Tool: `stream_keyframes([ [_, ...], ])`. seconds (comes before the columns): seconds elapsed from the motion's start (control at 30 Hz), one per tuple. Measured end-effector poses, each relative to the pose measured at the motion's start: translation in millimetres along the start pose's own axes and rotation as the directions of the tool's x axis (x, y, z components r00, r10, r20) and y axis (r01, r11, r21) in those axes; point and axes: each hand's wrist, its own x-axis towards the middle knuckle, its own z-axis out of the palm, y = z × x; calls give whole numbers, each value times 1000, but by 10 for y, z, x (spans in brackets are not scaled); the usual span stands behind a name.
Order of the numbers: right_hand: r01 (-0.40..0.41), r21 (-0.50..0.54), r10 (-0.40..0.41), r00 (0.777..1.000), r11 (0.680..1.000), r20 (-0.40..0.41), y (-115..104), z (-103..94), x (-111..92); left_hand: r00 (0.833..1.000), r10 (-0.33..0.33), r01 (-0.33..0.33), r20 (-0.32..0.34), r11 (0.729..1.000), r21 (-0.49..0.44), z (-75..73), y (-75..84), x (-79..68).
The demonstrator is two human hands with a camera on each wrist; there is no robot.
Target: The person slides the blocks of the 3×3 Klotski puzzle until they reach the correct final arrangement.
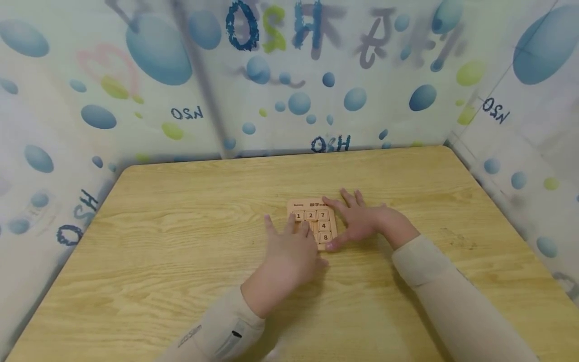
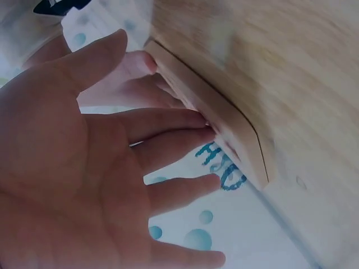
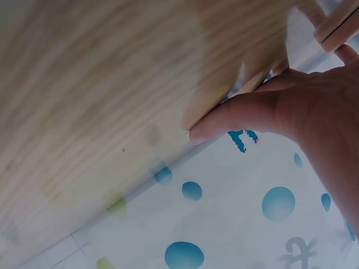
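Note:
A small wooden number sliding puzzle lies flat on the table, with the tiles 1, 2, 7, 4 and 8 showing; the left hand hides its lower left part. My left hand reaches over it from the front, fingers extended and two fingertips down at the tiles. The left wrist view shows those fingertips right at the puzzle's face, the thumb apart from it. At the right side, my right hand holds the frame between thumb and index finger at its two right corners. Its other fingers spread out; one fingertip rests on the tabletop.
The wood-grain table reaches back to a pale wall printed with blue and green bubbles and lettering. Similar walls stand at the left and right. Both forearms in light sleeves come in from the front edge.

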Motion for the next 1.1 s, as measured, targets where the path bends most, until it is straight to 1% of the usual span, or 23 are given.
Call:
stream_keyframes([
  [0.1,3,4,-3,1000,1000,2,3,6,-2,999,39,-39,2,999,-20,-1,16,32],
  [0.2,10,5,-10,1000,1000,5,10,10,-3,998,57,-57,-6,998,-22,-10,-19,73],
  [0.27,13,9,-13,1000,1000,8,13,12,-5,999,47,-47,-21,999,-15,-12,-76,115],
  [0.37,13,11,-14,1000,1000,10,10,11,-9,999,14,-15,-46,999,-29,11,-183,178],
  [0.43,12,11,-12,1000,1000,10,1,11,-10,999,-4,2,-45,999,-54,40,-245,198],
  [0.5,12,6,-12,1000,1000,11,-7,12,-11,999,-6,3,-37,997,-78,71,-289,197],
  [0.6,11,-1,-11,1000,1000,9,-18,8,-11,999,7,-9,-31,996,-87,105,-318,148],
  [0.7,11,-10,-11,1000,1000,6,-24,3,-11,999,23,-25,-34,996,-85,120,-315,67],
  [0.8,12,-15,-12,1000,1000,4,-27,-1,-7,999,36,-38,-24,996,-81,122,-301,-17],
  [0.87,11,-14,-11,1000,1000,5,-24,-5,-5,999,43,-45,-30,996,-79,114,-297,-34],
  [0.97,12,-12,-12,1000,1000,6,-16,-5,2,995,75,-79,-64,995,-64,87,-309,18],
  [1.03,15,-10,-14,1000,1000,11,-6,-5,3,990,117,-121,-83,991,-50,71,-327,96],
  [1.1,18,-8,-18,1000,1000,14,1,-3,4,984,160,-164,-83,985,-45,59,-348,181],
])
